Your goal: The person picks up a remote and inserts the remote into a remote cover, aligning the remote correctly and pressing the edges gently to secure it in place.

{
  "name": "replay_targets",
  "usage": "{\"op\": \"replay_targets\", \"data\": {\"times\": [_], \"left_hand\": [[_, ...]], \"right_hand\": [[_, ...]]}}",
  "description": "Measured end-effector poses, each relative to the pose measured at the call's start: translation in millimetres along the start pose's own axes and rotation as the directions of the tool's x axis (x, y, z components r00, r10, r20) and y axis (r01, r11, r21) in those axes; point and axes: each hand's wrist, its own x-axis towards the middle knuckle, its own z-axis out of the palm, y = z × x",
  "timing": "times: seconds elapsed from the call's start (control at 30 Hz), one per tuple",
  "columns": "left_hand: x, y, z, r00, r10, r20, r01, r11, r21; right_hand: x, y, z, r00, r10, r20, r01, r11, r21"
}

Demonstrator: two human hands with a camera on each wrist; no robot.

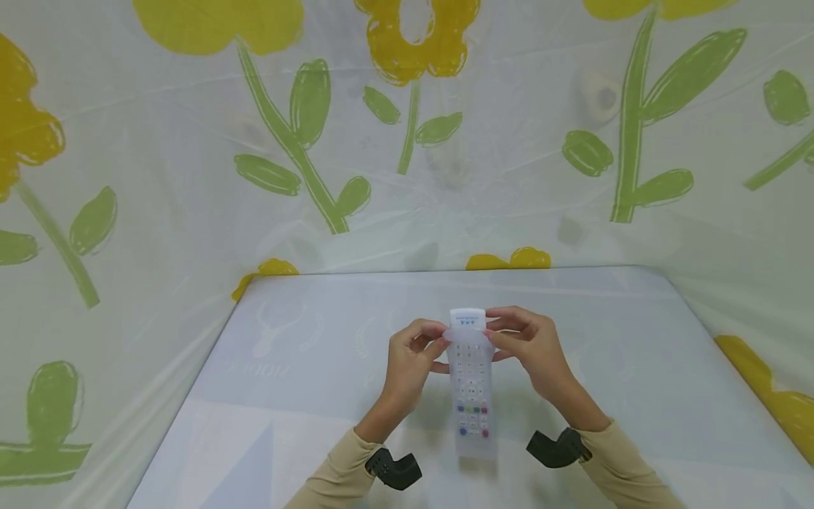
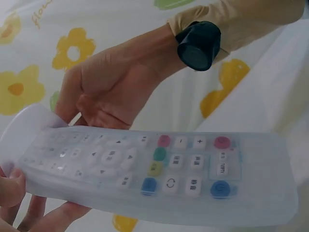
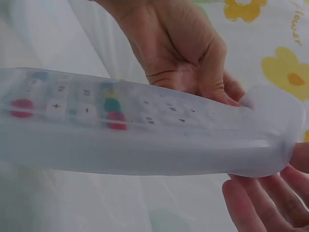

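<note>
Soft, stretchy cover (image 1: 471,424) on light remote (image 1: 468,317): left hand (image 1: 412,360) and right hand (image 1: 529,348) pinch its upper rim, the best grip point.

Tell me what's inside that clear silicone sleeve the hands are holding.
A white remote control sits inside the silicone sleeve; its coloured and white buttons show through. Its top end pokes out where both hands' fingers pinch the sleeve's rim. The remote's back is hidden.

- On the white remote control in its clear silicone sleeve (image 2: 159,169) you can read "+" and "−" on two white keys.
- The yellow-flowered white cloth (image 2: 41,12) shows cursive lettering, probably "flower".
</note>
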Motion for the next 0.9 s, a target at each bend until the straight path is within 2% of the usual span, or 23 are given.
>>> {"op": "replay_targets", "data": {"times": [0.23,0.43,0.53,0.6,0.77,0.9], "left_hand": [[1.4,3.2,1.5,0.999,-0.036,0.015,0.037,0.999,-0.033],[5.7,9.5,-0.3,0.991,-0.072,0.111,0.075,0.997,-0.021],[6.8,12.1,-1.3,0.983,-0.089,0.158,0.09,0.996,-0.002],[7.6,11.6,-2.5,0.981,-0.097,0.165,0.098,0.995,0.005],[9.8,8.1,-6.3,0.988,-0.104,0.118,0.108,0.994,-0.027],[11.6,5.7,-7.0,0.988,-0.108,0.107,0.113,0.993,-0.039]], "right_hand": [[-2.7,-4.3,-2.4,1.0,-0.002,0.012,0.002,1.0,-0.002],[-2.6,-0.9,-2.0,0.998,0.069,-0.01,-0.069,0.998,0.0],[-4.3,2.8,-2.4,0.997,0.077,-0.021,-0.077,0.997,-0.003],[-6.1,5.7,-3.3,0.997,0.069,-0.019,-0.069,0.998,0.012],[-10.7,12.7,-4.3,1.0,-0.004,0.012,0.003,0.999,0.049],[-13.9,15.0,-2.4,0.994,-0.11,0.001,0.11,0.994,0.016]]}}
